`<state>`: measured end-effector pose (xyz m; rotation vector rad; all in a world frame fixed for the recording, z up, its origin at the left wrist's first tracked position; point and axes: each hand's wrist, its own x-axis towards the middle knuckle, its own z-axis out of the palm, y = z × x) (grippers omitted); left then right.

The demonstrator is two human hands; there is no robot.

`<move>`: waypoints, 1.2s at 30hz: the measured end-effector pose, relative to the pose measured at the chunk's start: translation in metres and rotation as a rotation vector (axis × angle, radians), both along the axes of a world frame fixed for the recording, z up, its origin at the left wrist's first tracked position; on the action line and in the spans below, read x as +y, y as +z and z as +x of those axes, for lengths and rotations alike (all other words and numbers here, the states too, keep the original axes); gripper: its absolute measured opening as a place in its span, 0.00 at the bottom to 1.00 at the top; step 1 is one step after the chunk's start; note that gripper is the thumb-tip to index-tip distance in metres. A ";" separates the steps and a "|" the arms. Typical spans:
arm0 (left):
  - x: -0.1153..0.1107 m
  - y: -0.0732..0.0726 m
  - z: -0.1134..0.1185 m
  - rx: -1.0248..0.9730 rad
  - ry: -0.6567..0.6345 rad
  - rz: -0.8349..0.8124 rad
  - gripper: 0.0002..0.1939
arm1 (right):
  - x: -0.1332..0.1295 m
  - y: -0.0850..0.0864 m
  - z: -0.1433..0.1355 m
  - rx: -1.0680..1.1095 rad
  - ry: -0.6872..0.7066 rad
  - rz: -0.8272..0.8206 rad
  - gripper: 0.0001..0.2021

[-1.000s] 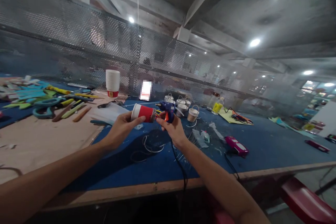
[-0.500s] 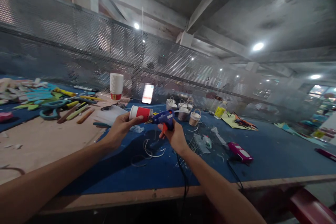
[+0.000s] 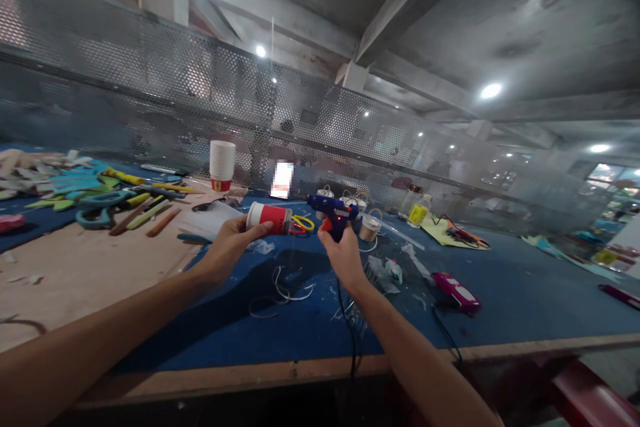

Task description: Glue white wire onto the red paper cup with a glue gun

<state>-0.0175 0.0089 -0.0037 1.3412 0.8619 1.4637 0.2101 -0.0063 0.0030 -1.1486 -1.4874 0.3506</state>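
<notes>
My left hand is closed round a red and white paper cup, tipped on its side with its base end toward the right. Just past that end, yellow scissor-like handles show on the table. In my right hand is a blue hot glue gun with an orange trigger and a small red light. Its nozzle points left, apart from the cup, and a clear glue stick sticks out behind. Small white buckets with handles stand partly hidden behind the gun.
A stack of paper cups and a lit phone stand at the back. Scissors and several tools lie left. A magenta device with a cord lies right. Cord loops and thin wires lie in front.
My right hand has drawn the glue gun right and up, away from the cup's end, uncovering the yellow handles. The left hand and cup stay nearly still.
</notes>
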 end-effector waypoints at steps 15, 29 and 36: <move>-0.005 0.010 -0.003 0.056 0.048 0.083 0.15 | -0.020 0.004 -0.008 -0.084 0.052 0.005 0.17; -0.007 0.009 -0.005 0.134 0.051 0.110 0.15 | -0.017 0.002 -0.010 -0.160 0.012 0.001 0.19; -0.009 0.010 -0.004 0.143 0.065 0.128 0.15 | -0.018 0.004 -0.008 -0.182 0.032 0.019 0.18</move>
